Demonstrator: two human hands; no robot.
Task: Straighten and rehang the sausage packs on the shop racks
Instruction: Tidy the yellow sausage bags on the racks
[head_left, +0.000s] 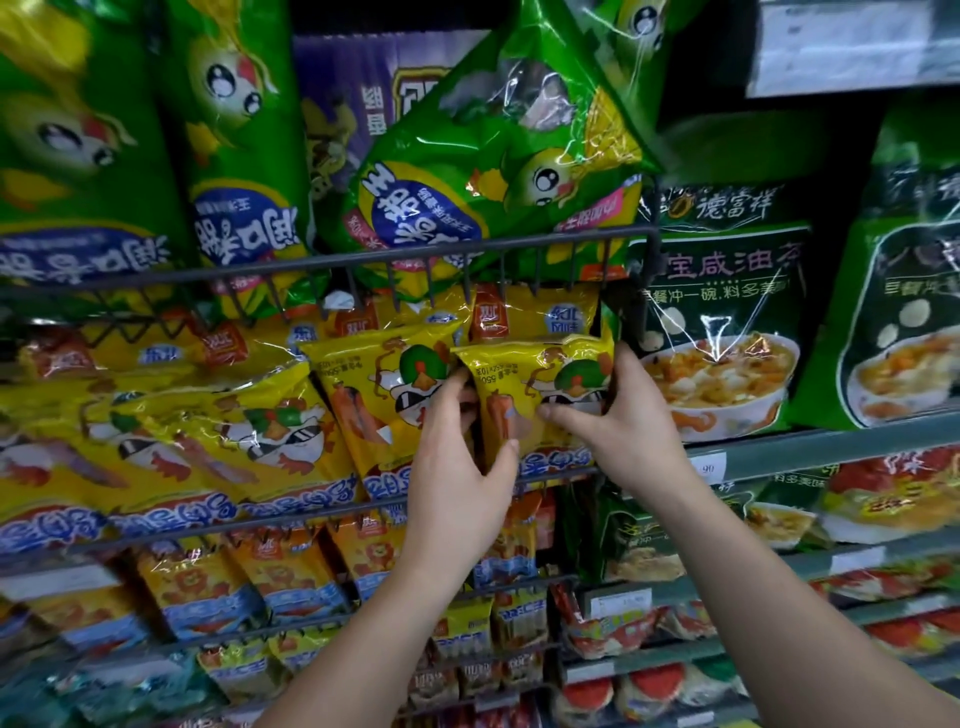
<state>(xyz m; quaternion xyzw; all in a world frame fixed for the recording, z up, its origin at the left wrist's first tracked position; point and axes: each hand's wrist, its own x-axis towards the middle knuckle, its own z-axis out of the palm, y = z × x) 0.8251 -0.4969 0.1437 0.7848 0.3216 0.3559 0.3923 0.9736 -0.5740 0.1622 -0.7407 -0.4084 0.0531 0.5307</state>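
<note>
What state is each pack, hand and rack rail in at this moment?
Right-end yellow pack: held at both side edges, roughly upright.
Left hand: grips that pack's left edge, fingers curled.
Right hand: grips its right edge, thumb on the front.
Neighbouring yellow pack: tilted, beside the held one.
Green pack: tilted, lower end behind the upper rack rail.

left grip (457, 457) raised, fingers curled | right grip (618, 415) raised, thumb pinching
</note>
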